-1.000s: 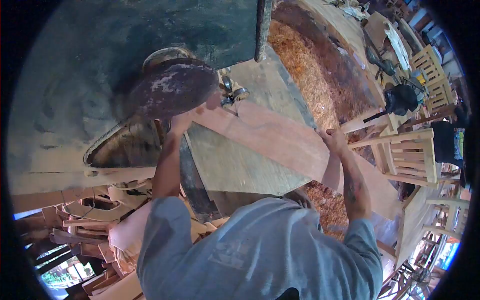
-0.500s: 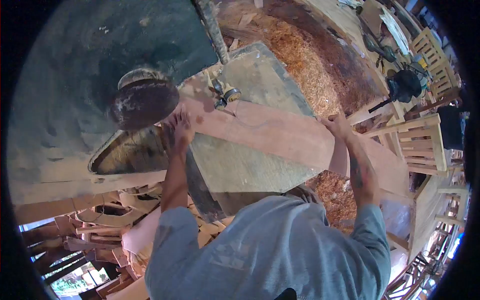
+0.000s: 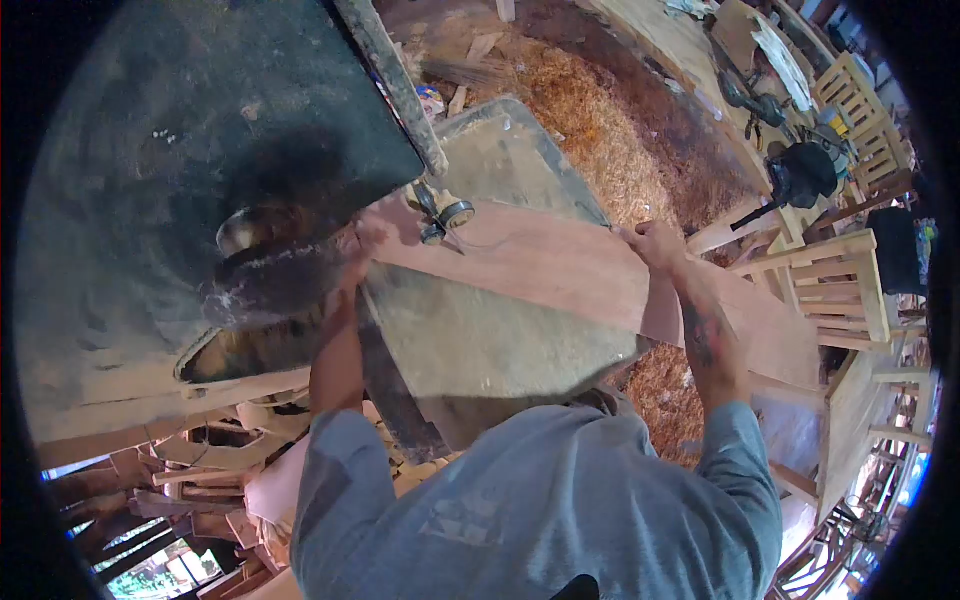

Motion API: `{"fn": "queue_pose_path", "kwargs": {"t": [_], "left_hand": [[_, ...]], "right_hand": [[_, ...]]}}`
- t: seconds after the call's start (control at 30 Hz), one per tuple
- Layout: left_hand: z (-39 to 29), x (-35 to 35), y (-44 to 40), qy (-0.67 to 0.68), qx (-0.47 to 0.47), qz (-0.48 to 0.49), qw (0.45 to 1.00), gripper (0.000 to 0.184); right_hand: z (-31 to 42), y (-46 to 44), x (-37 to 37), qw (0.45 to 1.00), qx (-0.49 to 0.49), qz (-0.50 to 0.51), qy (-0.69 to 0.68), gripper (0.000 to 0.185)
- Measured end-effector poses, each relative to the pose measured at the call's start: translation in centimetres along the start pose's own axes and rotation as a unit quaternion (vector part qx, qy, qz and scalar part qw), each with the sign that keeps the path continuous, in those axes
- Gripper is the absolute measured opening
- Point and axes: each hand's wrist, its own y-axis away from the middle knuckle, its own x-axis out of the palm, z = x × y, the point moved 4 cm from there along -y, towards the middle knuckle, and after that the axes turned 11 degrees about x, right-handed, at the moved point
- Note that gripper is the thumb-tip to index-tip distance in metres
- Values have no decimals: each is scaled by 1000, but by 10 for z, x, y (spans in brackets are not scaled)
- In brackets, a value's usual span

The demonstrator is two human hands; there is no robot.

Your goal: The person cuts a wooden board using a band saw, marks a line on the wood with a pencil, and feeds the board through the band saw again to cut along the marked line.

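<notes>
A long, flat, pinkish-brown wooden board [image 3: 540,270] lies across the top of a worn, flat, grey-tan table [image 3: 500,350] and sticks out past the table's right side. A thin, dark, curved line [image 3: 490,246] runs on the board. The right hand [image 3: 657,246] is at the table's right edge, with its fingers bent around the far edge of the board, holding it. The left hand [image 3: 350,256] is at the table's left side, by the board's left end. Its fingers are too dark and blurry, so I cannot tell if they are wide or narrow. A dark, scuffed oval part [image 3: 265,285] is just left of the table. Small, round metal wheels [image 3: 457,214] sit over the table's left part, above the board. Brown, curly wood shavings [image 3: 610,140] lie past the table's far right side
</notes>
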Motion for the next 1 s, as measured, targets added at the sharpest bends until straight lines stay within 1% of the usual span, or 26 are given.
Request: {"fn": "queue_pose_path", "kwargs": {"t": [0.07,0.1,0.17,0.37,0.47,0.6,0.67,0.73,0.83,0.9,0.93,1.0], "left_hand": [[11,-2,-9,3,-37,28,999,50],[12,-7,-14,-15,-38,45,998,49],[9,-10,-23,-43,-35,75,996,48],[11,-5,-35,-81,-31,104,991,46],[6,-3,-42,-89,-26,108,990,45],[6,4,-47,-89,-23,105,990,43],[6,6,-45,-87,-26,105,990,42],[10,7,-42,-90,-26,94,991,42],[8,-4,-33,-98,-16,42,994,41],[-3,-19,-17,-102,-8,-32,994,40],[-14,-30,-3,-95,-8,-78,992,40],[-46,-57,43,-59,-38,-159,985,40]], "right_hand": [[4,-5,2,1000,2,-7,7,76],[10,-3,1,1000,4,-11,6,76],[19,1,-2,999,42,22,-21,76],[35,3,-3,999,10,-24,-18,77],[42,6,-8,998,33,-34,-30,76],[31,16,-40,995,43,-95,9,75],[0,34,-55,991,91,-101,-13,73],[-38,64,-55,983,137,-105,-66,70],[-99,118,-46,983,139,-101,-64,65],[-120,163,-52,976,190,-98,-28,62],[-130,178,-51,975,200,-96,-23,62],[-156,220,-57,970,175,-113,-123,61]]}}
